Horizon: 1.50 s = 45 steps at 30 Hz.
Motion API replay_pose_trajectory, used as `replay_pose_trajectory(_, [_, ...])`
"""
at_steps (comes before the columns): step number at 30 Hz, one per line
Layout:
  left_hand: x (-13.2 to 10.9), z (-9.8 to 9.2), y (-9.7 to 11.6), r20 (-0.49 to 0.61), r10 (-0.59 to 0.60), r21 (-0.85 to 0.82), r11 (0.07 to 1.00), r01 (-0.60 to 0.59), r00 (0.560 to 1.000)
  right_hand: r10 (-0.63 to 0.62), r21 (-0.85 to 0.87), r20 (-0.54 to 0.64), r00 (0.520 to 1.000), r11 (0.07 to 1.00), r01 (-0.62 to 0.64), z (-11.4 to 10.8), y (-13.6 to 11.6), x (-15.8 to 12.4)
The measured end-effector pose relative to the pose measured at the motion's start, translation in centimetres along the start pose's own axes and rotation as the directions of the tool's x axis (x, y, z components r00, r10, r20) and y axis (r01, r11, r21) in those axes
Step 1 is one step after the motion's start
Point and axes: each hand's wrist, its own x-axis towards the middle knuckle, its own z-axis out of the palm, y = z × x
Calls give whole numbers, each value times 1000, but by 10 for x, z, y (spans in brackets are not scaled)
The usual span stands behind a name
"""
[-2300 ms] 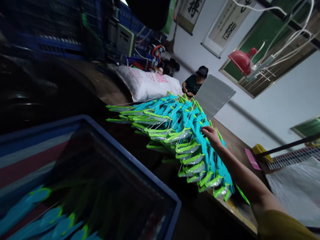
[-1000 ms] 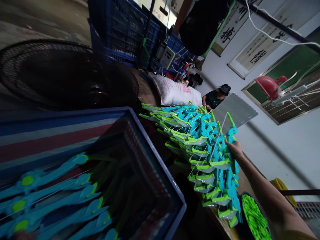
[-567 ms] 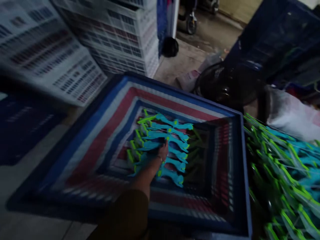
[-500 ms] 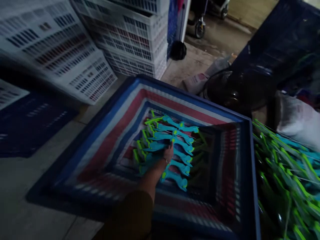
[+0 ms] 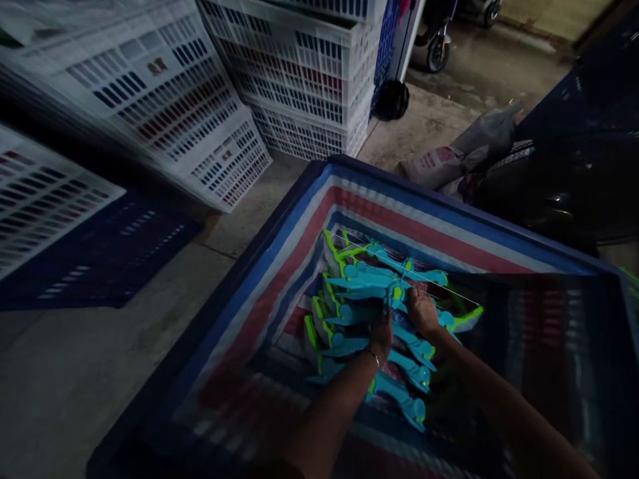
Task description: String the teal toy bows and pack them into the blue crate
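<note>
Turquoise toy bows with bright green tips and thin white strings lie in a row inside a large blue crate lined with striped red, white and blue woven sheet. My left hand, with a thin bracelet at the wrist, is closed at the middle of a bow in the upper part of the row; its fingers are partly dark. Just to the right, my right hand has its fingers curled round the same bow near its centre. One green tip sticks out to the right of that hand, with a string running to it.
White slatted crates are stacked behind, and another white crate stands at the left above a dark blue crate. Past the far rim lie printed sacks and a shiny black bulky object. A wheel shows at the back.
My right hand has come into view from the right with a toy bow, now over the row. My left hand stays at the row's middle. The view has swung, shifting the crate rightward.
</note>
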Motion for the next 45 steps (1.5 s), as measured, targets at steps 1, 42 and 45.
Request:
replay_pose_trajectory(1, [-1, 5, 0, 24, 20, 40, 999, -21, 1000, 27, -13, 5, 1000, 1000, -27, 15, -4, 19])
replay_pose_trajectory(42, [75, -25, -47, 159, 134, 114, 982, -153, 978, -107, 85, 127, 986, 992, 96, 95, 28, 94])
replay_pose_trajectory(45, [79, -29, -46, 176, 122, 162, 975, -151, 977, -88, 120, 122, 989, 990, 73, 79, 20, 95])
